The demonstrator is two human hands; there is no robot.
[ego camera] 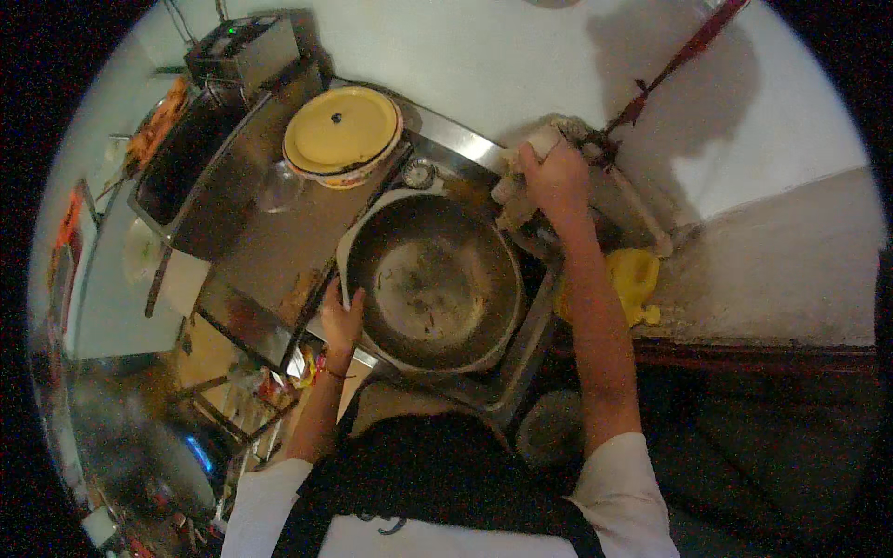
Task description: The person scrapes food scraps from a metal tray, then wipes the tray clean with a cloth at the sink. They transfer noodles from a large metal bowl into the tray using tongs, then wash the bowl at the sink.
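A wide, deep metal pan (pixel 425 300) sits before me, with dark specks and a thin wet-looking film on its bottom. At its left rim is my left hand (pixel 342 321), thumb over the edge and fingers along the outside. My right hand (pixel 558 178) reaches past the pan's far right side and grips a pale, crumpled cloth (pixel 515 199) near the wall. Exactly how much of the cloth lies inside the fist is hidden. Beyond the pan is a round dial or knob (pixel 419 172).
A patterned pot with a yellow lid (pixel 342 129) stands on the metal counter (pixel 307 216). A deep fryer (pixel 202 153) with a control box (pixel 244 49) is farther left. Right of the pan lies a yellow cloth or bag (pixel 633 282). A red strip (pixel 687 52) hangs by the wall.
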